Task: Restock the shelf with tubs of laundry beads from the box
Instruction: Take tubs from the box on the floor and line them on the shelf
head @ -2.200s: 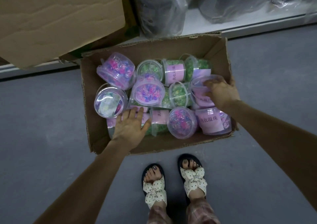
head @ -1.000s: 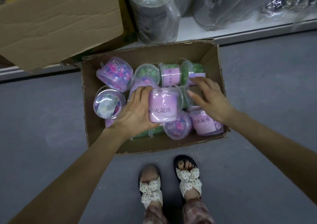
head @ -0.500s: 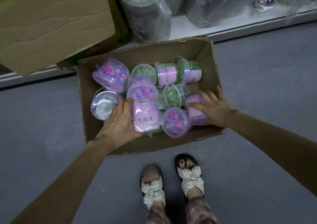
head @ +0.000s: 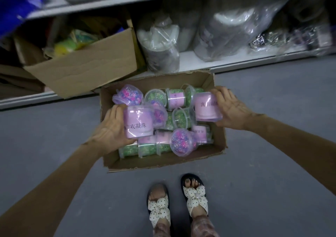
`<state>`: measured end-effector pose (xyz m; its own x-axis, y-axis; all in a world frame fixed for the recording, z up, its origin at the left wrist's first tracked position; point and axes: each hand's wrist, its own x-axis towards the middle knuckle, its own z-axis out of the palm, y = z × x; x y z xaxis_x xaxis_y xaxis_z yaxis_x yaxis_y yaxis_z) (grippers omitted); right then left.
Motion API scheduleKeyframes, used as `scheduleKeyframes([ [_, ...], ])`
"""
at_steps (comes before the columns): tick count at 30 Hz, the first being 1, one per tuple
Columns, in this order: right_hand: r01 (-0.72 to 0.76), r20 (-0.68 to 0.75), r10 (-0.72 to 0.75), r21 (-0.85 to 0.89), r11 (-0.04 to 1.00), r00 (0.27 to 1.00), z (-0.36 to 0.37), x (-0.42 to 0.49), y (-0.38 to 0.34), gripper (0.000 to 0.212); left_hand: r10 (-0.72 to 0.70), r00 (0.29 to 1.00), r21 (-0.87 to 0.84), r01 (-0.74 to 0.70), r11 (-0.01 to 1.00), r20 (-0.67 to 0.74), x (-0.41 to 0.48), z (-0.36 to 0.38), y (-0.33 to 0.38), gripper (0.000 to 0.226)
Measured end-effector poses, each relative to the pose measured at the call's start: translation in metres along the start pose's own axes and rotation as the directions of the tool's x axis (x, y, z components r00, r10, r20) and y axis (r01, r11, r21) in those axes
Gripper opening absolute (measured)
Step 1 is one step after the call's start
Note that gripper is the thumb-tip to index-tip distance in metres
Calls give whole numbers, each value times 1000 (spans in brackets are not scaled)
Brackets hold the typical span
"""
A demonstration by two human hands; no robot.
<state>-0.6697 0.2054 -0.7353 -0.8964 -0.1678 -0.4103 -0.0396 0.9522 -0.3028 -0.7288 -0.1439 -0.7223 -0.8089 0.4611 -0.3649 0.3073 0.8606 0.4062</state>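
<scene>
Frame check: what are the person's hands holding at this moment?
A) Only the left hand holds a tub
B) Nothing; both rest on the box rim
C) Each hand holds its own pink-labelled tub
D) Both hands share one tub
C: the left hand grips one pink-labelled tub and the right hand grips a second tub, both over the cardboard box.

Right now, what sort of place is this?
Likely a shop aisle or stockroom: white shelves crammed with plastic-wrapped goods, an open cardboard box of labelled tubs on the grey floor, and another box of stock on the bottom shelf.
</scene>
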Motion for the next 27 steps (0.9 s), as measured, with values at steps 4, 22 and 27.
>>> scheduleKeyframes([
  [4, 34, -125, -43, -72, 997, 991, -70, -13, -9, 101, 74, 994, 28, -72, 997, -86, -4, -68, 20, 111],
  [22, 103, -455, -413, -565, 819, 789, -430, -111, -131, 114, 455, 813, 496, -245, 833, -363, -95, -442, 155, 89],
  [27, 50, -518, -460, -623, 780, 722, -522, -150, -170, 120, 534, 769, 625, -231, 746, -353, -148, -534, 197, 90],
])
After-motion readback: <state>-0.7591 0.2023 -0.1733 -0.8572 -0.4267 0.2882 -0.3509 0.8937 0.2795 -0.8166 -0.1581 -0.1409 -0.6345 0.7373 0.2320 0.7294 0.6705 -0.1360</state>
